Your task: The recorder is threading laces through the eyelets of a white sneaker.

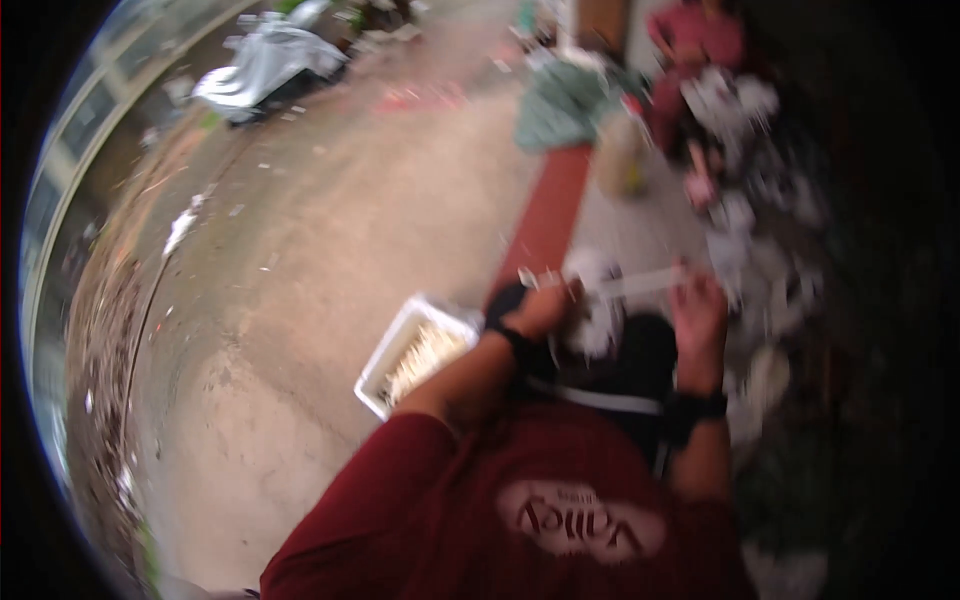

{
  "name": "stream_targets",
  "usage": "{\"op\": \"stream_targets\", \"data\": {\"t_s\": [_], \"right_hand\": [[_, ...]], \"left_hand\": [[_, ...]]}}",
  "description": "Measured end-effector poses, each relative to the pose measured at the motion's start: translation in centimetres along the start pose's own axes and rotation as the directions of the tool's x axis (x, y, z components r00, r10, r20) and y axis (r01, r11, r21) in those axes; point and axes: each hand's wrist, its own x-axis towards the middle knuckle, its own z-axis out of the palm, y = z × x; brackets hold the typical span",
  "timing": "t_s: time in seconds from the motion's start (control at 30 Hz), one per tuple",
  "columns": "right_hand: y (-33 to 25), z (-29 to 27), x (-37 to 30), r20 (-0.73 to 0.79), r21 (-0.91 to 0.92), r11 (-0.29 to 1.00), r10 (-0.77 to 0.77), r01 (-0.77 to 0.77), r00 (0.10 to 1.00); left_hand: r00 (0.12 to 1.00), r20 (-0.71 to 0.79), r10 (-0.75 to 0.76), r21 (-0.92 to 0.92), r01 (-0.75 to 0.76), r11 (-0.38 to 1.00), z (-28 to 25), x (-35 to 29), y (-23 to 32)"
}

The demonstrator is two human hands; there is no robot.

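Note:
A long pale strip (640, 282), perhaps plastic or cloth, stretches between my two hands above my lap. My left hand (545, 308) is closed, and a whitish end sticks out on its far left side. At the strip's other end, the fingers of my right hand (698, 305) are pinched together, raised a little above my knee. Just below the strip, a crumpled white bundle (598, 325) lies at my lap between the hands. Motion blur hides the finer details of the fingers and the material.
Left of my lap stands a white box (375, 368) with many thin pale pieces in it. White scraps (765, 280) are heaped along the right. Ahead are a red-brown strip of floor (548, 205) and a green sack (560, 105). Another person (705, 45) sits at far right.

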Motion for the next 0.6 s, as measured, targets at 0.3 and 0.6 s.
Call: {"op": "stream_targets", "data": {"t_s": [0.3,0.6], "right_hand": [[0.0,-3.0,-1.4,0.209,0.033,0.999,0.012,-0.019,0.978],[1.7,-3.6,-4.0,0.125,-0.046,0.991,0.131,-0.127,0.983]], "left_hand": [[0.930,-0.086,0.358,0.431,-0.289,0.855,0.2,-2.8,8.6],[0.954,0.002,0.299,0.362,-0.279,0.890,0.9,-3.2,7.1]]}}
